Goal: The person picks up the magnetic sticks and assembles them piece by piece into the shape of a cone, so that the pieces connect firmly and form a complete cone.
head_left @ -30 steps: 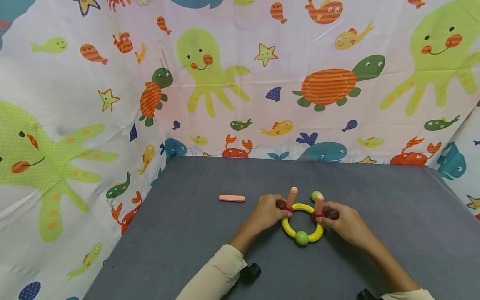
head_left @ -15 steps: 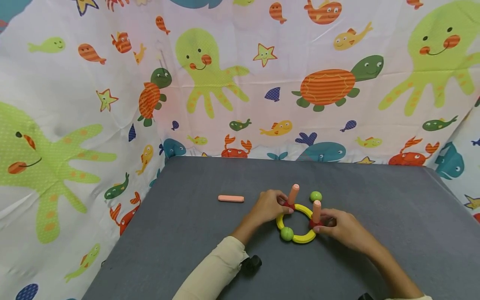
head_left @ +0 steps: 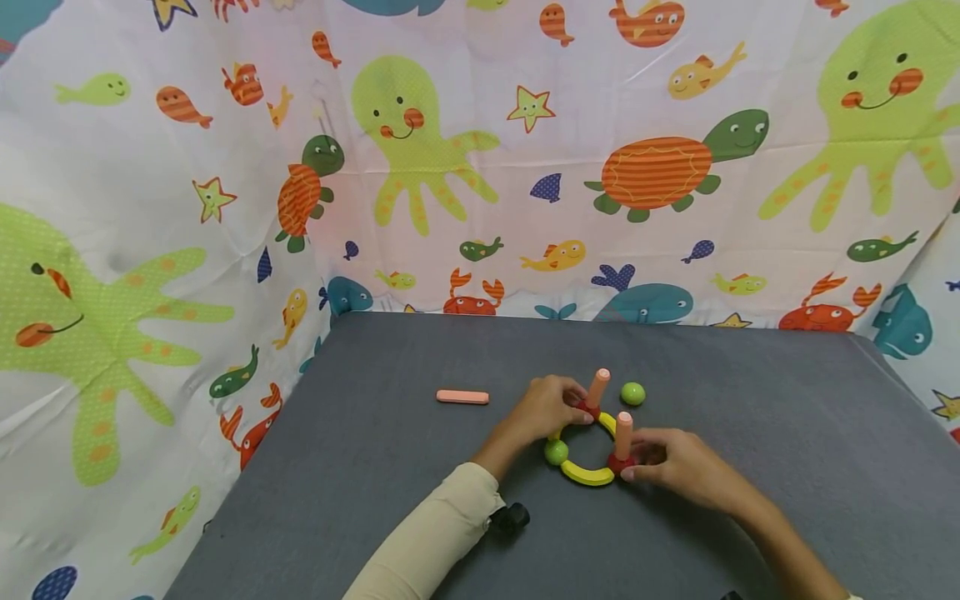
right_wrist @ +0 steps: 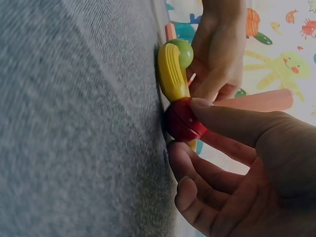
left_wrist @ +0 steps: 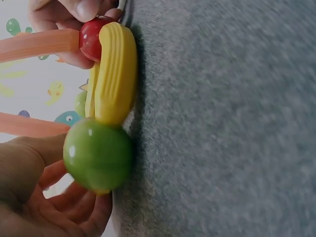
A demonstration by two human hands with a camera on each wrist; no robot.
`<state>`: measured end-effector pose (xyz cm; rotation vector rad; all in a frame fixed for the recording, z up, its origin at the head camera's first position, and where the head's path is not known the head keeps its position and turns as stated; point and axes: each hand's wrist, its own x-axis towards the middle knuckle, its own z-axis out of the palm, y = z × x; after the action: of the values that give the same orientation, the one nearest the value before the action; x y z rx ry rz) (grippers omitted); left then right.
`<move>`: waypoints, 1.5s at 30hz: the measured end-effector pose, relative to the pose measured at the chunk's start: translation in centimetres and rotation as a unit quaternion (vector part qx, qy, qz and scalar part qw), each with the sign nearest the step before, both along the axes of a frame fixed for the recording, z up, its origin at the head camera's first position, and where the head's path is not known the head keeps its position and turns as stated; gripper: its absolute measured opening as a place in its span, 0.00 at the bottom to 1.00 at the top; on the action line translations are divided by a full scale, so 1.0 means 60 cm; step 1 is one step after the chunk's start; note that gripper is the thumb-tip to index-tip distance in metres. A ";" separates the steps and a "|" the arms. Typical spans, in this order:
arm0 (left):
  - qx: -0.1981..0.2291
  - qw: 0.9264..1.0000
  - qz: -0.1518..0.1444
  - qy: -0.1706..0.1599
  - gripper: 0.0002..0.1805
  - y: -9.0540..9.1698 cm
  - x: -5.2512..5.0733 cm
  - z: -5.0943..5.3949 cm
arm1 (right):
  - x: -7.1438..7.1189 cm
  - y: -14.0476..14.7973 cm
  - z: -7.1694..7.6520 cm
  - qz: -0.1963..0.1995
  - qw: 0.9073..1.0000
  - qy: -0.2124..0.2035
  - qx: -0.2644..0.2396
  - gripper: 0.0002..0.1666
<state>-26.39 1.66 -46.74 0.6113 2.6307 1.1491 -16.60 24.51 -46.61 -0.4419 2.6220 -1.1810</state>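
A ring of yellow curved pieces (head_left: pixel 587 474), joined by balls, lies on the grey table. In the head view its green ball (head_left: pixel 556 452) is on the left side. Two peach sticks stand up from its red balls, the far stick (head_left: pixel 597 388) and the near stick (head_left: pixel 623 436). My left hand (head_left: pixel 547 407) holds the far red ball (head_left: pixel 589 410) at its stick's foot. With thumb and fingertips my right hand (head_left: pixel 678 467) pinches the near red ball (right_wrist: pixel 181 122). The left wrist view shows the green ball (left_wrist: pixel 98 155) close up, partly covering my left fingers.
Beyond the ring a loose green ball (head_left: pixel 632 394) rests on the table (head_left: pixel 360 467). A loose peach stick (head_left: pixel 462 397) lies flat to the left of my left hand. A sea-animal printed cloth (head_left: pixel 480 200) hangs behind the table's far edge and along the left.
The ring has turned clockwise as seen from above, its green ball moving from the near side to the left. My left hand shifted right, my right hand nearer and slightly left.
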 end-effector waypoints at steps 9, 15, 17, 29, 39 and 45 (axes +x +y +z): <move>-0.014 1.000 -0.025 -0.005 0.19 0.007 0.000 0.003 | 0.004 -0.014 -0.001 0.018 1.000 0.021 -0.010 0.14; -0.021 0.999 -0.039 0.007 0.19 0.012 -0.002 0.001 | 0.004 -0.024 -0.002 0.027 0.999 0.005 -0.024 0.16; -0.024 0.999 -0.042 0.008 0.19 0.014 -0.002 0.001 | 0.005 -0.026 -0.002 0.027 0.999 0.000 -0.027 0.16; -0.004 0.998 -0.055 0.009 0.19 0.009 0.005 -0.003 | 0.006 -0.028 -0.006 0.022 0.999 -0.015 -0.033 0.16; 0.093 0.996 0.010 0.012 0.23 -0.036 0.025 -0.012 | 0.004 -0.022 -0.012 0.019 0.999 -0.017 -0.032 0.16; 0.103 0.994 0.035 0.024 0.22 -0.074 0.038 -0.009 | 0.003 -0.022 -0.011 0.025 0.999 -0.015 -0.031 0.16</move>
<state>-24.12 -2.81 -47.27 0.5943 2.6111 1.4575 -16.45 23.16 -47.29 -0.4947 2.5402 -1.2448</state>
